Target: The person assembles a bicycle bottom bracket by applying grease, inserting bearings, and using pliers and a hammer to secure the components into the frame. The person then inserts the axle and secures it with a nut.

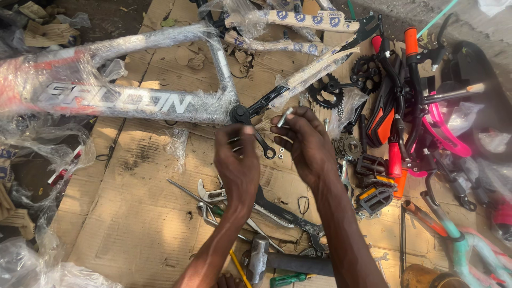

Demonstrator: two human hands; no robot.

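While the right hand (304, 141) pinches a small metal tube (285, 116), the left hand (237, 160) grips a black crank (256, 133), not yet fully fitted to the wrapped bicycle frame (122, 98).

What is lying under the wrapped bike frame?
Flattened cardboard lies under the bike frame, with loose plastic wrap at left. What is directly beneath the tubes is covered.

Bare cardboard (122, 213) at left passable; wrapped frame (122, 96) blocks ahead, parts pile (405, 117) right, tools (266, 213) underneath.
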